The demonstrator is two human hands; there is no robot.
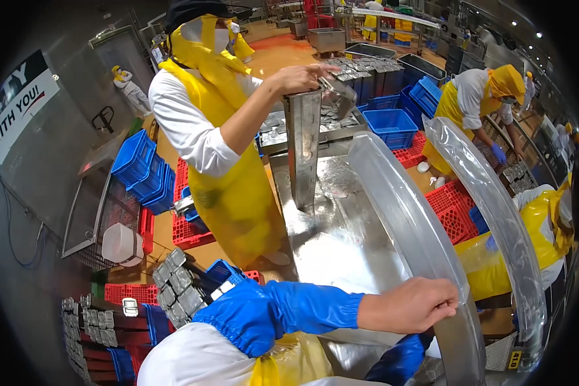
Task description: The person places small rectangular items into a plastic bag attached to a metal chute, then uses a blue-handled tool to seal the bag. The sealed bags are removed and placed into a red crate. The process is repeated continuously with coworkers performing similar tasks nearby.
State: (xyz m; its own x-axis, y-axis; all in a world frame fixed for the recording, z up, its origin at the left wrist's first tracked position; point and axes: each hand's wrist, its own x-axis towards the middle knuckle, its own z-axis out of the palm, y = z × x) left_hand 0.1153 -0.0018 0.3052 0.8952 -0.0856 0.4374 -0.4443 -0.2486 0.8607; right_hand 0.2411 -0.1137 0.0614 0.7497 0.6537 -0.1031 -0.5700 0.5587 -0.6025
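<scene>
My left hand (415,306), bare below a blue sleeve cover (313,306), has its fingers curled in front of a long grey piece wrapped in clear plastic (405,207). Whether the fingers grip anything is not clear. Another dark blue sleeve (398,359) shows lower down; my right hand is out of view. A second long strip of clear plastic (492,217) curves farther right. Before me lies a shiny metal table (337,246). On it a tall metal mould (302,144) stands upright, with a co-worker's hand (299,79) at its top.
The co-worker in a yellow apron (236,217) stands across at the left. Blue crates (142,166) and red crates (451,210) surround the table. Several metal moulds (178,284) are stacked at lower left. A tray of metal pieces (337,135) sits beyond. Two more workers (477,96) are at the right.
</scene>
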